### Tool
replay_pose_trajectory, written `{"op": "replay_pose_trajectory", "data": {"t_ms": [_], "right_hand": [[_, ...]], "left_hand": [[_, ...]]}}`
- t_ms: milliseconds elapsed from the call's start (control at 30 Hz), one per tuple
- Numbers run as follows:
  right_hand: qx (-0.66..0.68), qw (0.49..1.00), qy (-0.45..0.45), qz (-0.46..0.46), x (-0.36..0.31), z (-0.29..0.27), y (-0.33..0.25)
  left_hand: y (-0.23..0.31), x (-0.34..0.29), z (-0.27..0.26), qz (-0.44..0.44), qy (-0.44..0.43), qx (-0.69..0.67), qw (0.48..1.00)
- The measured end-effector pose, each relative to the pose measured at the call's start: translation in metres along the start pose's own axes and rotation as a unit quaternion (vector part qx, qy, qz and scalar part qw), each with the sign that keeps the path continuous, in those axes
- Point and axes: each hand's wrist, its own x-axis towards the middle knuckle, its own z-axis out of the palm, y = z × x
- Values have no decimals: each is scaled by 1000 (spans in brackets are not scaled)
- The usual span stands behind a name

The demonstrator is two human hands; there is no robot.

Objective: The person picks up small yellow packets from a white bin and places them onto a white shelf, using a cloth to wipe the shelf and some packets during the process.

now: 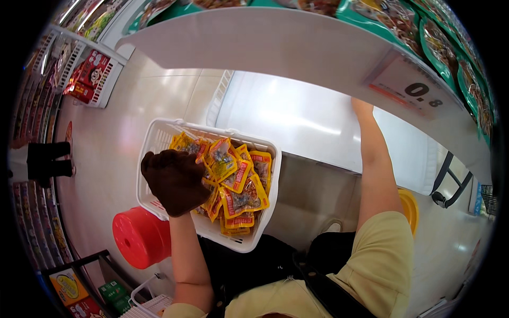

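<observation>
A white plastic basket [273, 185] in front of me holds many yellow-and-red snack packets [241, 185]. My left hand [177, 183], in a dark brown glove, is over the basket's left part, beside the packets. Its fingers look curled, and whatever they may hold is hidden. My right arm stretches forward over a smooth white surface [286, 116]. Only the wrist end of my right hand [362, 107] shows under the upper shelf's white front edge [254, 40]; the fingers are hidden behind that edge.
Green-edged food packets [382, 21] lie on the upper shelf, behind a price label [405, 87]. A red plastic stool [140, 238] stands left of the basket; something yellow and round [408, 209] is beside my right arm. Another person's dark-trousered legs [49, 159] show at far left, near stocked shelves.
</observation>
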Motion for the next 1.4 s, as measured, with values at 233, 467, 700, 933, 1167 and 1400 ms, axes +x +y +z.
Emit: {"op": "replay_pose_trajectory", "data": {"t_ms": [233, 467, 700, 933, 1167, 1400], "right_hand": [[19, 997, -74, 28, -4, -39, -1], [-39, 972, -229, 23, -4, -51, -9], [100, 989, 101, -31, -3, -9, -1], [505, 842, 143, -121, -25, -83, -64], [662, 705, -131, -217, -181, -151, -171], [768, 559, -274, -154, -202, -150, -198]], "left_hand": [[0, -2, 3, -192, 84, -486, 848], [-15, 2, 1, -177, 51, -443, 877], [-23, -7, 4, -100, 37, -352, 930], [-13, -7, 35, 7, 69, -279, 958], [18, -17, 98, 162, 149, 248, 944], [-19, -20, 65, 135, 179, 192, 955]]}}
